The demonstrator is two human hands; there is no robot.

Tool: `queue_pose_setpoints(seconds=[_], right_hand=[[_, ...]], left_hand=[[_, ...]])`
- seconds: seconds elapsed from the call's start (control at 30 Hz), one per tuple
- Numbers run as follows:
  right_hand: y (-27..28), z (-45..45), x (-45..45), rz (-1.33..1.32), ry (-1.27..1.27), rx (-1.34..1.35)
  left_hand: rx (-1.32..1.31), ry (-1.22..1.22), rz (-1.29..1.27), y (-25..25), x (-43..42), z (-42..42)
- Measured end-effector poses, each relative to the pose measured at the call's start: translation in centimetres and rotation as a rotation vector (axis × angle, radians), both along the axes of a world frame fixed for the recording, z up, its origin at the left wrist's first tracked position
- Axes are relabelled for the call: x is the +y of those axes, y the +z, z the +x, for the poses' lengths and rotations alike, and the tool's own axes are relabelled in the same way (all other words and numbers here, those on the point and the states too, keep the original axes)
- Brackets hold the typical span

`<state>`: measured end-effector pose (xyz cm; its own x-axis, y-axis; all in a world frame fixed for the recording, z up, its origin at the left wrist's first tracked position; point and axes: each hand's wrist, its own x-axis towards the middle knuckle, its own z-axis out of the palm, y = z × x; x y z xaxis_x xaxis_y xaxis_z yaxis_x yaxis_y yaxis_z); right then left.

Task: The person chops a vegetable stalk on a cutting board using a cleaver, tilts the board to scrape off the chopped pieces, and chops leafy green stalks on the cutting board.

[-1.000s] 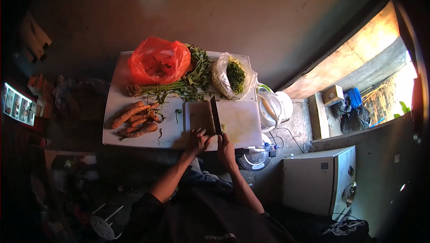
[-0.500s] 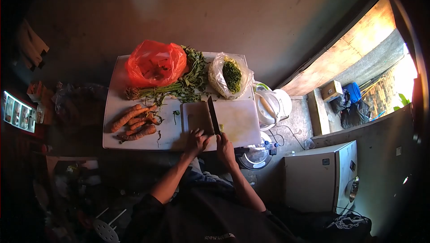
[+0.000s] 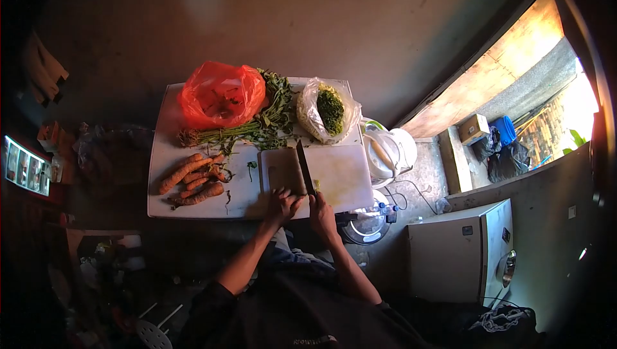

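Gripping knife (image 3: 305,168) with right hand (image 3: 322,213) over cutting board (image 3: 344,172), beside small green piece (image 3: 317,184). Holding left hand (image 3: 281,206) apart, grip unclear. Showing chopped greens (image 3: 331,111) bagged far right, with carrots (image 3: 181,174) near left, leafy bunch (image 3: 276,108) beyond, uncut.

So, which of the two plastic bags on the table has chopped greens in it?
The clear bag, at right beyond the cutting board: finely cut green pieces show in its opening, while the red bag shows just darker scraps.
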<state>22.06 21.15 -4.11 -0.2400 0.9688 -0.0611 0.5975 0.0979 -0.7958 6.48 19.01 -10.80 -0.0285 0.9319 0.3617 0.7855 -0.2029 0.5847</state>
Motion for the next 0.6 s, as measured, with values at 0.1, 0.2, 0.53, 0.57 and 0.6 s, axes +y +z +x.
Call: queue_pose_setpoints(seconds=[0.1,0.2,0.53,0.57,0.6], right_hand=[[0.9,0.6,-0.7,-0.119,0.008,-0.034],[0.5,0.3,-1.5,-0.092,-0.02,-0.038],[0.5,0.2,-0.6,-0.062,-0.011,-0.012],[0.4,0.3,-1.1,-0.064,-0.005,-0.014],[0.5,0.3,-1.5,-0.078,-0.019,-0.028]], left_hand=[[-0.048,-0.001,-0.002,-0.7,0.0,-0.3],[0.089,-0.015,-0.009,-0.9,-0.1,-0.3],[0.014,-0.006,0.028,-0.8,0.0,-0.3],[0.009,-0.008,-0.007,-0.3,-0.2,-0.3],[0.008,-0.002,-0.01,-0.1,-0.3,-0.4]])
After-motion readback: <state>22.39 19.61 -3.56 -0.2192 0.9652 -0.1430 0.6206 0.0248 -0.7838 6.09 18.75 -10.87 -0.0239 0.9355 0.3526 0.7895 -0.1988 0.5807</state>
